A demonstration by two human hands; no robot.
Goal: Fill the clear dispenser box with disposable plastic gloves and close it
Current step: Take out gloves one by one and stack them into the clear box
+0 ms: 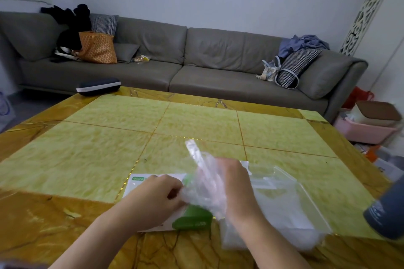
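Note:
A crumpled bunch of clear plastic gloves point(203, 188) is held up over the table between both hands. My left hand point(157, 196) pinches its left side. My right hand point(234, 188) grips it from the right, fingers partly hidden behind the film. Under my hands lies a flat white and green glove package point(192, 220). To the right, flat on the table, is a clear plastic item with straight edges point(290, 203), which looks like the dispenser box or its lid; I cannot tell which.
The yellow tiled table point(153, 129) stretches ahead. A dark case point(98, 88) lies at its far left edge. A dark grey bottle point(387, 214) stands at the right edge. A grey sofa point(196, 61) with bags and cushions is behind.

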